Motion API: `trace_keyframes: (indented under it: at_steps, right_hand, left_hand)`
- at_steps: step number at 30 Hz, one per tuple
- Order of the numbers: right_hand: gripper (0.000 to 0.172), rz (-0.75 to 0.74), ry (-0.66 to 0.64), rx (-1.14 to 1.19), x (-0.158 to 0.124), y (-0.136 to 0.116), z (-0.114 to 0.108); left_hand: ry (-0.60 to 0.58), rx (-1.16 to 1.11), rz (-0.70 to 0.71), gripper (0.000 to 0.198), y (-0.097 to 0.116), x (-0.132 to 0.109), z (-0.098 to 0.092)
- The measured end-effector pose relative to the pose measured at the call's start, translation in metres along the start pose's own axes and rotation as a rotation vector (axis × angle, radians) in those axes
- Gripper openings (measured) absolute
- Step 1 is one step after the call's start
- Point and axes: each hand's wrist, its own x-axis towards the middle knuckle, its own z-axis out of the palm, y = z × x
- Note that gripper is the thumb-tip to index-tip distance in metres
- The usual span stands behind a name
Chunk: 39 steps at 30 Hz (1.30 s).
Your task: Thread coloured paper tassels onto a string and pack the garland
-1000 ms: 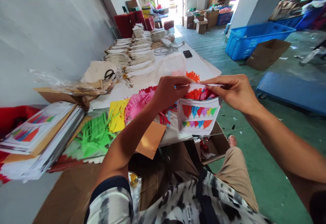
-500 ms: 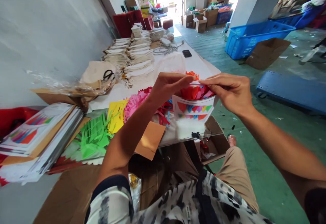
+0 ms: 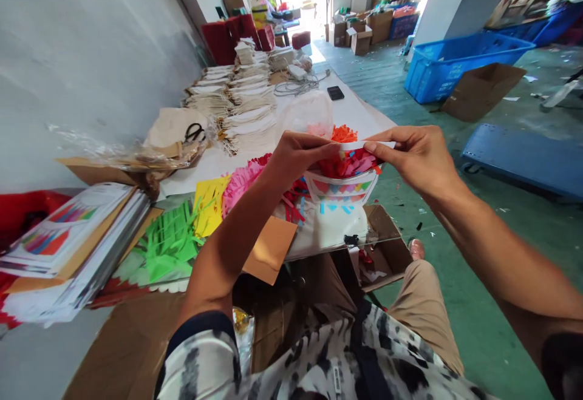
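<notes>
My left hand (image 3: 298, 152) and my right hand (image 3: 416, 151) pinch a white strip (image 3: 353, 145) along the top of a clear plastic bag (image 3: 340, 186). Red, pink and blue tissue pieces (image 3: 348, 164) fill the bag, together with a card printed with coloured fringes. Its lower part tilts away above the table's near edge. Just beyond my fingers lies orange fringed tissue (image 3: 345, 133). Left of the bag are pink tissue (image 3: 243, 184), yellow tissue (image 3: 212, 207) and green tissue (image 3: 166, 242). A tan paper piece (image 3: 271, 251) overhangs the near table edge.
Stacks of white packs (image 3: 250, 99) run along the table, with scissors (image 3: 194, 132) to their left. A black phone (image 3: 336, 93) and a grey cable (image 3: 294, 87) lie farther back. Printed cards (image 3: 68, 230) are piled at left. An open carton (image 3: 387, 254) stands below the table edge.
The white strip has come into view between my hands, and my right hand has shifted slightly right and up. The bag's lower part has tilted away, so less of its printed card shows.
</notes>
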Motion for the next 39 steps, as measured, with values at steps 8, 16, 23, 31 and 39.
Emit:
trace_keyframes:
  at_steps: [8, 16, 23, 31, 39]
  right_hand:
    - [0.032, -0.054, -0.119, -0.04, 0.005, 0.003, -0.011]
    - [0.042, -0.108, -0.125, -0.015, 0.016, 0.013, -0.011]
    - [0.037, -0.076, -0.143, 0.051, 0.013, 0.003, -0.011]
    - [0.021, -0.016, -0.075, 0.15, 0.002, -0.005, -0.002]
    - [0.017, -0.037, -0.115, 0.098, -0.018, -0.006, 0.001]
  left_hand:
    - [-0.099, 0.027, 0.037, 0.04, -0.01, 0.007, -0.019]
    - [-0.119, 0.206, 0.278, 0.082, -0.004, 0.007, -0.026]
    - [0.053, 0.208, 0.213, 0.055, -0.028, 0.003, -0.007]
    - [0.042, 0.146, 0.504, 0.043, -0.045, 0.001, -0.006]
    - [0.002, 0.188, 0.64, 0.048, -0.054, -0.01, -0.012]
